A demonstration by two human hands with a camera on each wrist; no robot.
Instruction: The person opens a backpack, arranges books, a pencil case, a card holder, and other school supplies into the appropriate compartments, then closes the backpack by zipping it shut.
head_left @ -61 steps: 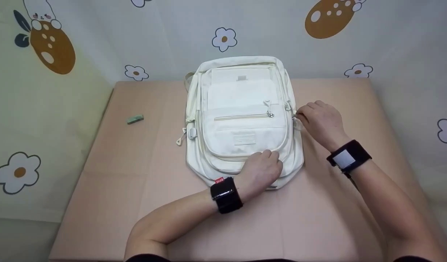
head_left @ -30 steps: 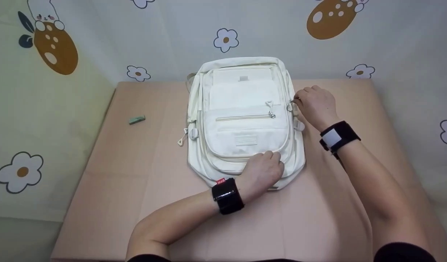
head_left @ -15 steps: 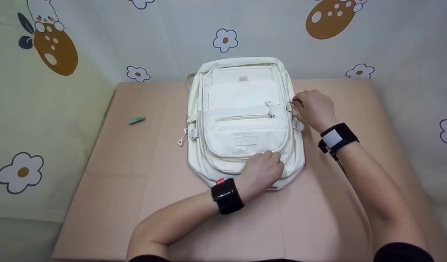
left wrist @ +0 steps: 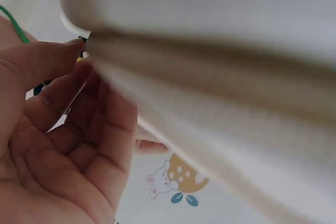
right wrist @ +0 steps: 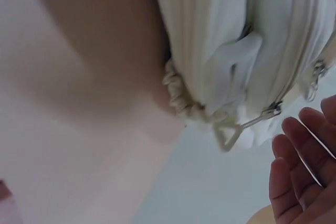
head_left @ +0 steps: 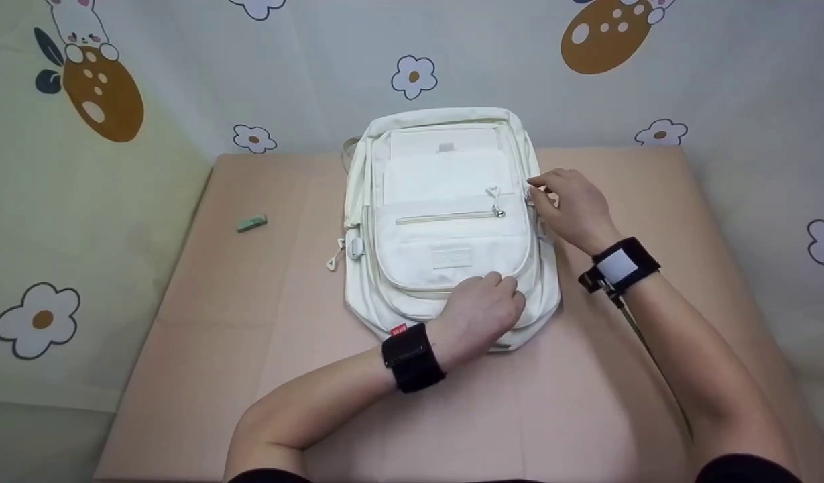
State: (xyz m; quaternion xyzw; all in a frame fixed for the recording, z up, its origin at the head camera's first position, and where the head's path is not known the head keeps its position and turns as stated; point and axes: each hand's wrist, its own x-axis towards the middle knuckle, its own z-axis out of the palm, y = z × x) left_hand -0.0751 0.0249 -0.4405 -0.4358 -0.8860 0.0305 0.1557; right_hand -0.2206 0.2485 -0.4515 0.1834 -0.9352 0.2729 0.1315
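A white backpack [head_left: 445, 235] lies flat on its back on a pink table [head_left: 251, 349]. My left hand [head_left: 482, 312] sits at the bag's near end, its fingers and thumb curled on a fold of the fabric [left wrist: 236, 51]. My right hand [head_left: 566, 204] is at the bag's right side. Its fingers reach toward a metal zipper pull [head_left: 532, 196]. In the right wrist view those fingers [right wrist: 304, 171] are straight and apart from the zipper pull [right wrist: 262, 115] and its cord loop, holding nothing. Both wrists wear black bands.
A small green object [head_left: 251, 223] lies on the table's left part. A curtain printed with flowers [head_left: 413, 75] hangs close behind and to the left of the table. The bag's front pocket zipper [head_left: 445, 216] is closed.
My right hand has moved up along the bag's right side to the zipper pull, and its fingers have now loosened and stretched out. My left hand has stayed at the bag's near end.
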